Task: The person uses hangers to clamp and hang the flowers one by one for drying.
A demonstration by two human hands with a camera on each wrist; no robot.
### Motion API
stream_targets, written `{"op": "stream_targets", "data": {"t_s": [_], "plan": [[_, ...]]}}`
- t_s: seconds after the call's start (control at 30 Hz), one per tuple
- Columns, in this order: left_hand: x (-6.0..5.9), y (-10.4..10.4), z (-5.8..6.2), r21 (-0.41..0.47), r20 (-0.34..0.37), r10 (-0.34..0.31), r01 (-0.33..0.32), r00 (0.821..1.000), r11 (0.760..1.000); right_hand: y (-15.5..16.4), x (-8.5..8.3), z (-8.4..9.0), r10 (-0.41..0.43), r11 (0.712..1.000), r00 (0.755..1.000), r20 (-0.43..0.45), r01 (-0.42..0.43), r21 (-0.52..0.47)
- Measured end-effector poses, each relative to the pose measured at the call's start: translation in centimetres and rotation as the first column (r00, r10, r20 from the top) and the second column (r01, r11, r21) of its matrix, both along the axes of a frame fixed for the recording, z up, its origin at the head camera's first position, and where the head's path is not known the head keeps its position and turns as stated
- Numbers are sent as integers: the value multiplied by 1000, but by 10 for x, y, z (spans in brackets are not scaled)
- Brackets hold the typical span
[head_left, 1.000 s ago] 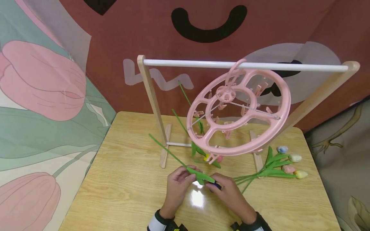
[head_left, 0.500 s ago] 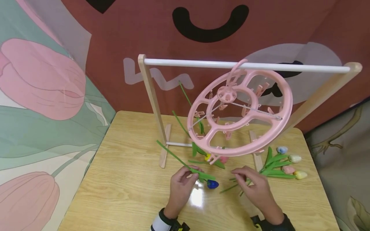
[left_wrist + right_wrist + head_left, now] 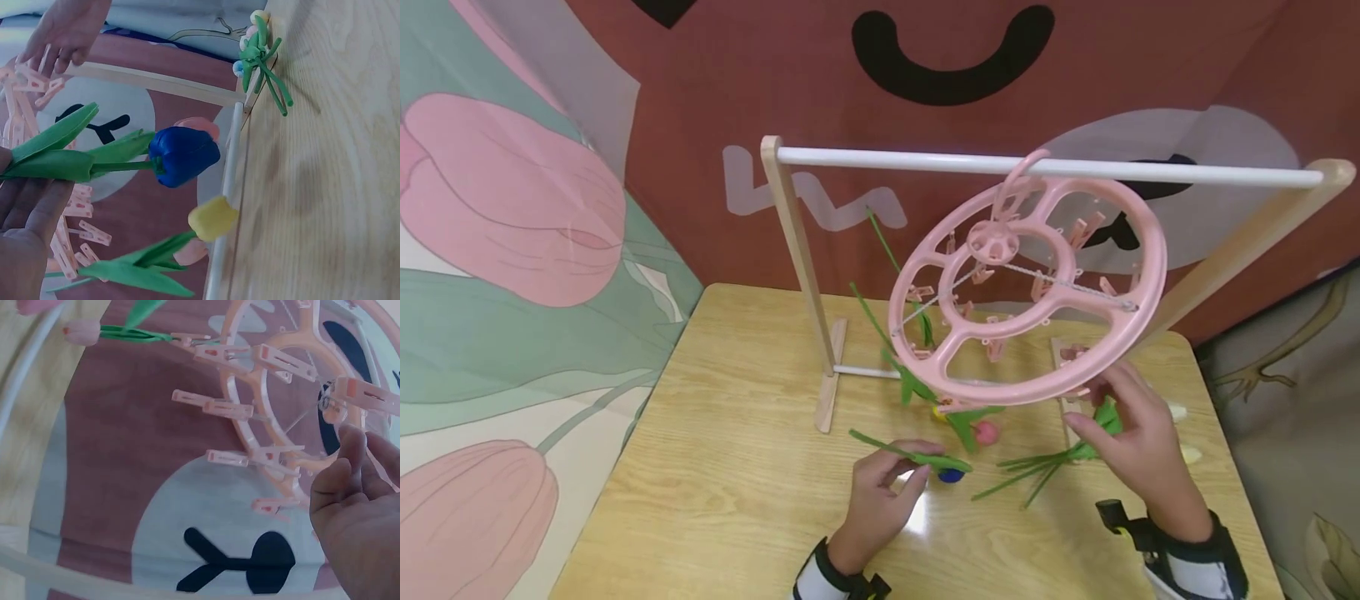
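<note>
My left hand (image 3: 883,492) pinches a blue tulip (image 3: 184,156) by its green leaves and stem, bloom pointing right in the head view. My right hand (image 3: 1138,442) is raised at the right lower edge of a pink round clip hanger (image 3: 1037,392), thumb apart from the fingers. In the right wrist view its fingertips come close under a pink clothespin (image 3: 369,397) and grip nothing visible. Several such pegs dangle from the hanger. A yellow tulip (image 3: 212,219) and a pink tulip (image 3: 987,432) hang head down below its left side.
The hanger hooks over the white bar (image 3: 910,160) of a wooden rack standing on the table (image 3: 722,467). A bunch of pale tulips (image 3: 256,56) lies at the table's right, partly behind my right hand in the head view. A printed cloth (image 3: 685,192) backs the table.
My right hand let go of the blue tulip near its bloom, then moved right and up to the hanger's edge. My left hand keeps the tulip, whose stem now looks shorter in view.
</note>
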State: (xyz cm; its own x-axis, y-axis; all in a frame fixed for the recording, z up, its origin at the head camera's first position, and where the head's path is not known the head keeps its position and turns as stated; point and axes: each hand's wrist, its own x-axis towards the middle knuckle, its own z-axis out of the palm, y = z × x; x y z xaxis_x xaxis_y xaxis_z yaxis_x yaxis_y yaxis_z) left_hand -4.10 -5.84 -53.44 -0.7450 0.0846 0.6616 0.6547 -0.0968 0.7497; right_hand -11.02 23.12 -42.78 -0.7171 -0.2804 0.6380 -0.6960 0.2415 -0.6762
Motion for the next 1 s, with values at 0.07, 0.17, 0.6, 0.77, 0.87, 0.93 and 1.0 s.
{"op": "stream_targets", "data": {"t_s": [0.07, 0.17, 0.6, 0.77, 0.87, 0.93, 1.0], "plan": [[0, 1, 1, -12, -10, -12, 12, 1000, 1000, -1, -3, 4, 1, 999, 1000, 15, -1, 34], [-1, 1, 4, -21, 2, -20, 20, 1000, 1000, -5, -5, 8, 3, 999, 999, 51, -5, 50], [-4, 4, 9, 12, 69, -23, 22, 997, 1000, -21, -3, 11, 165, 981, 976, 143, -147, -131], [-4, 4, 11, 19, 106, -24, 22, 994, 1000, -23, -2, 9, 231, 963, 964, 131, -207, -170], [-4, 3, 12, 28, 130, -31, 28, 991, 999, -24, -2, 7, 248, 960, 961, 122, -227, -163], [-4, 3, 13, 41, 149, -43, 38, 988, 998, -25, -2, 6, 240, 965, 962, 130, -222, -138], [-5, 3, 12, 58, 170, -56, 46, 984, 997, -27, -1, 4, 221, 973, 965, 144, -208, -103]]}}
